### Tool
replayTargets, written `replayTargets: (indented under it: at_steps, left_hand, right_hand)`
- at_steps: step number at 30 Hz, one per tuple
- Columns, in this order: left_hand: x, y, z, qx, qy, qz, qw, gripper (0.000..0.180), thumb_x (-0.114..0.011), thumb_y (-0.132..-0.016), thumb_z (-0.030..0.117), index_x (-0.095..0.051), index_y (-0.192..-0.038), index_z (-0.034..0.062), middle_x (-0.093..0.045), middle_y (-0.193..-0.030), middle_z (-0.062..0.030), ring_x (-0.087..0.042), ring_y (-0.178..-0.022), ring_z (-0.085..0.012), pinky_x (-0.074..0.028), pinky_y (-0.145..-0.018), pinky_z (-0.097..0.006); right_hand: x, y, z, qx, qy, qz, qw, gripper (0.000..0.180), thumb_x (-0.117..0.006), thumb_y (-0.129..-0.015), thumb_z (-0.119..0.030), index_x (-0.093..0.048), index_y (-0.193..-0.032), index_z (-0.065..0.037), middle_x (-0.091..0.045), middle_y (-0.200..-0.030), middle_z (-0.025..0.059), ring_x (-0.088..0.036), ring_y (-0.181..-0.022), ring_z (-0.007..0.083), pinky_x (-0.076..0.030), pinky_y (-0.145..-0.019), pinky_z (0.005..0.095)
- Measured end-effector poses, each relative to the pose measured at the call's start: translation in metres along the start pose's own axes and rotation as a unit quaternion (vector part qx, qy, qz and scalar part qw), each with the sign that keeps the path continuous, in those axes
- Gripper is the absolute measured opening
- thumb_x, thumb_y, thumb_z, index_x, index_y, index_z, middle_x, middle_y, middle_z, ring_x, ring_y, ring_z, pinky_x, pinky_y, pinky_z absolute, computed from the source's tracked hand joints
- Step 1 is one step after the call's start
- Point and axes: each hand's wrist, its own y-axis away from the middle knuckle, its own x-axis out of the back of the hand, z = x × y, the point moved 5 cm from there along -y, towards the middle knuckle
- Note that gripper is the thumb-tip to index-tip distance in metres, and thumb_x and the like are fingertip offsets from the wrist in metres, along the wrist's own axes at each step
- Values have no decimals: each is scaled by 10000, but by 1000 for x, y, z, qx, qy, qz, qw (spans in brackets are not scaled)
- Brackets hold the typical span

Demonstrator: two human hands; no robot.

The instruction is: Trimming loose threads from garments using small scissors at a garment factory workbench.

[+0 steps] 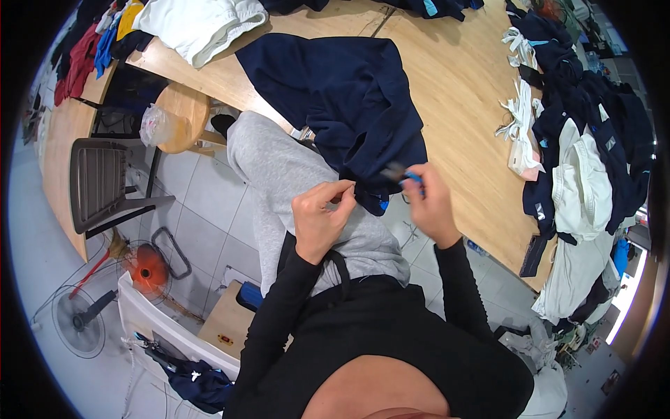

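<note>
A dark navy garment (342, 84) lies over the table's near edge and hangs down onto my lap. My left hand (321, 215) is closed in a pinch at the garment's lower end, with its edge between thumb and fingers. A small bright blue patch (384, 204) shows at that end. Just right of the cloth, my right hand (430, 209) is closed around small thread snips (412, 178) with a blue handle. Their metal blades are blurred and point left toward the garment. What my fingertips cover is hidden.
A wooden table (460, 133) spans the front. White clothing (199, 31) lies at its far left; navy and white garments (583, 160) are heaped along the right. At left stand a round stool (183, 115) with a plastic bag, a grey chair (98, 185) and a fan (84, 320).
</note>
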Motion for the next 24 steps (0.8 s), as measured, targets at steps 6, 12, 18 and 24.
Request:
replayTargets:
  at_steps: [6, 12, 18, 24]
  left_hand:
    - [0, -2, 8, -44, -15, 3, 999, 138, -813, -834, -10, -826, -970, 10, -774, -790, -120, -761, -678, -203, -565, -620, -296]
    - [3, -5, 12, -77, -14, 26, 997, 151, -815, -802, -35, -821, -947, 11, -758, -773, -112, -747, -666, -211, -554, -607, -309]
    - [1, -3, 14, -91, -9, 28, 995, 151, -811, -797, -42, -817, -938, 11, -751, -762, -106, -738, -659, -210, -546, -607, -308]
    - [2, -5, 15, -85, -8, 33, 996, 158, -814, -784, -50, -813, -931, 9, -748, -758, -101, -732, -654, -214, -543, -604, -309]
  right_hand:
    - [-15, -14, -30, 157, 127, -50, 978, 169, -784, -953, -127, -669, -997, -11, -613, -913, 110, -572, -752, 326, -448, -665, 420]
    - [-11, -19, -26, 157, 109, -9, 981, 145, -789, -942, -123, -685, -947, -23, -625, -898, 94, -556, -725, 304, -431, -654, 406]
    - [-11, -22, -29, 162, 101, -6, 982, 129, -786, -939, -111, -688, -930, -27, -629, -880, 86, -552, -700, 294, -427, -640, 404]
    - [-8, -23, -34, 177, 118, -11, 977, 136, -797, -924, -113, -690, -906, -31, -628, -859, 78, -548, -699, 285, -420, -633, 397]
